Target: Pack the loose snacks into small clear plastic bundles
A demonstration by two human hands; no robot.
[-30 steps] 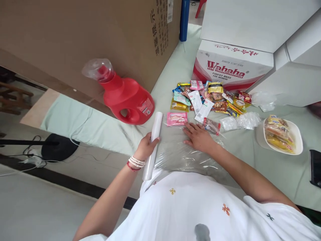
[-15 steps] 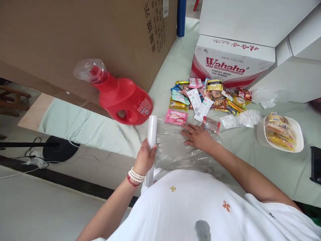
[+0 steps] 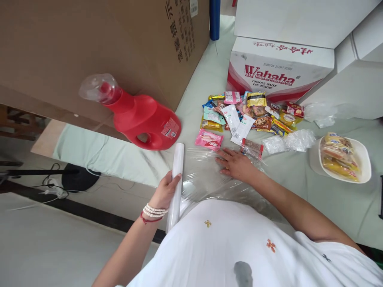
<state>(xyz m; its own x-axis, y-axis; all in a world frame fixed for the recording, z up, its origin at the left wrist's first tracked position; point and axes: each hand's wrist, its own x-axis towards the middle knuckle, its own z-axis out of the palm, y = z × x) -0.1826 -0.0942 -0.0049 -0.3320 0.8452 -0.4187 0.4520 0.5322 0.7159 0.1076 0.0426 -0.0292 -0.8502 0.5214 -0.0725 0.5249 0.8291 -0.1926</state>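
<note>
My left hand (image 3: 168, 191) is wrapped round a roll of cling film (image 3: 178, 167), which stands tilted at the near edge of the cloth. From the roll a clear sheet of film (image 3: 200, 171) stretches to the right over the cloth. Fingers spread, my right hand (image 3: 235, 164) lies flat on that sheet and presses it down. Just beyond the film lie a pink snack packet (image 3: 208, 139) and a reddish-brown packet (image 3: 252, 148). Behind them is a pile of mixed wrapped snacks (image 3: 245, 115), with white sachets (image 3: 243, 129) on top.
A red jug (image 3: 149, 121) stands beside a big brown carton (image 3: 119, 40) on the left. At the back is a Wahaha box (image 3: 278, 73). Crumpled film wads (image 3: 299, 141) lie right of the pile, near a white tub (image 3: 366, 159) holding snack packets.
My left hand has shifted the roll slightly left and toward me, tilting it more and drawing the film sheet wider. My right hand stays in place on the film. The view has shifted a little.
</note>
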